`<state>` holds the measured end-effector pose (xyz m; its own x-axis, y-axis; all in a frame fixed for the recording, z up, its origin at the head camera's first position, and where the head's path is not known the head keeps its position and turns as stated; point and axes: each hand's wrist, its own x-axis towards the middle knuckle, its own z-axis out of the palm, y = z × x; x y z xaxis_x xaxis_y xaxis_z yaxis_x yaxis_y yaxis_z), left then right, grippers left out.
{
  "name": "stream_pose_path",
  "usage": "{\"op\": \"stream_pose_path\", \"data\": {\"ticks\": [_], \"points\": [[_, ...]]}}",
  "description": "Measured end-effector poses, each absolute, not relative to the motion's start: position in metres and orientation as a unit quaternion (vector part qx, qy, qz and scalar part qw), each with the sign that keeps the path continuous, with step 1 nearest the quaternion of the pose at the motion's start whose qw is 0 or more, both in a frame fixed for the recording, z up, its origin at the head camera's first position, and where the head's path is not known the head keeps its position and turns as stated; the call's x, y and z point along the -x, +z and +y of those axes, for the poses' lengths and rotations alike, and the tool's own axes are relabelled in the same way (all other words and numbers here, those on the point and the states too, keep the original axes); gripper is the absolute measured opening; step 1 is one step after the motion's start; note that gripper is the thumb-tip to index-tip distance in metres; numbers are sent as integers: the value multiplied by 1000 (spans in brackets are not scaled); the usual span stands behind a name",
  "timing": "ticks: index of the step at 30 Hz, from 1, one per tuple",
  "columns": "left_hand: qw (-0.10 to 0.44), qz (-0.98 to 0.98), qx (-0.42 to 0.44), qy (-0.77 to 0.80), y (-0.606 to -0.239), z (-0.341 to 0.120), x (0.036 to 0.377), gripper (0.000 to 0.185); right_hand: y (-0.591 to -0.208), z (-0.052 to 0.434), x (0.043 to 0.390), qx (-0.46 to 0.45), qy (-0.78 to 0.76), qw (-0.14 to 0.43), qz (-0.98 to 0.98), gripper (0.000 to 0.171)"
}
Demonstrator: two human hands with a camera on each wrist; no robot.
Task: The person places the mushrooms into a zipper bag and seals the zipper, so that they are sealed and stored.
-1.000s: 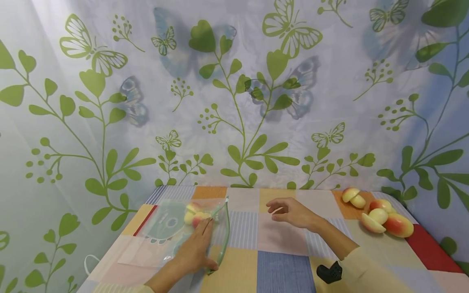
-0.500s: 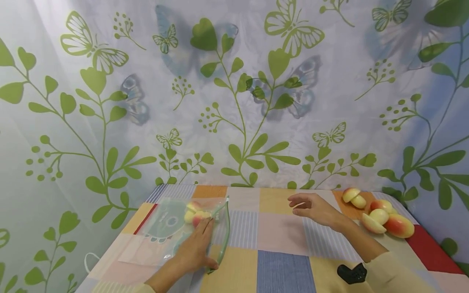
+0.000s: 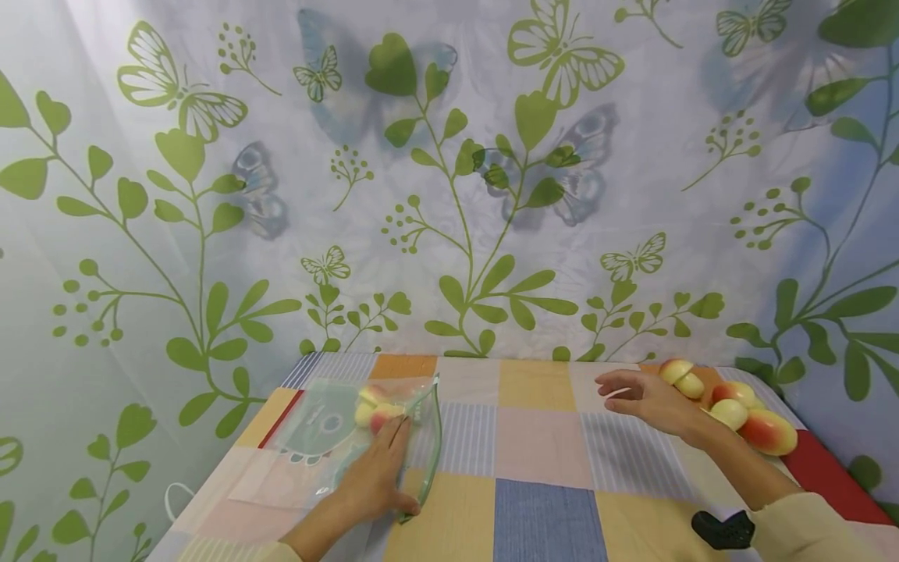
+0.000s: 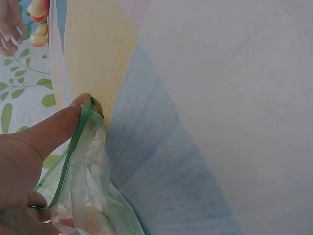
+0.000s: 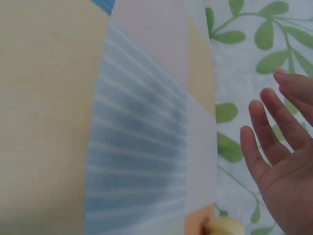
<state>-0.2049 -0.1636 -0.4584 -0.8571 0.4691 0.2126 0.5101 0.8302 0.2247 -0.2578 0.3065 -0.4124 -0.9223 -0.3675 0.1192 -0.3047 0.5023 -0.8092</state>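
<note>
A clear zip bag with a green zip edge and a printed cartoon lies flat on the left of the table. Inside it are red-and-yellow mushroom-shaped pieces. My left hand holds the bag at its mouth; in the left wrist view the thumb lies along the green zip edge and the other fingers are partly hidden. My right hand is in the air with loosely bent fingers and nothing in them. Just beyond it sit several more red-and-yellow mushroom-shaped pieces, partly covered by the hand and wrist.
A patchwork cloth covers the table. Behind it hangs a white curtain with green leaves and butterflies. A black wrist device sits by the right sleeve. A white cable shows at the table's left edge.
My right hand has moved right across the table, from the middle to near the pile of mushroom-shaped pieces. The left hand and the bag have stayed in place.
</note>
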Motion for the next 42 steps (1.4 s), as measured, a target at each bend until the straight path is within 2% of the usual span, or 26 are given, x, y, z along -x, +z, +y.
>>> {"op": "stream_pose_path", "data": {"ticks": [14, 32, 42], "points": [[71, -954, 255, -138, -456, -163, 205, 126, -405, 368, 251, 163, -363, -44, 917, 50], [69, -955, 247, -146, -455, -164, 206, 127, -398, 429, 237, 92, -313, -24, 945, 58], [65, -955, 253, -138, -455, -163, 206, 126, -404, 448, 232, 59, -274, -5, 960, 55]]}}
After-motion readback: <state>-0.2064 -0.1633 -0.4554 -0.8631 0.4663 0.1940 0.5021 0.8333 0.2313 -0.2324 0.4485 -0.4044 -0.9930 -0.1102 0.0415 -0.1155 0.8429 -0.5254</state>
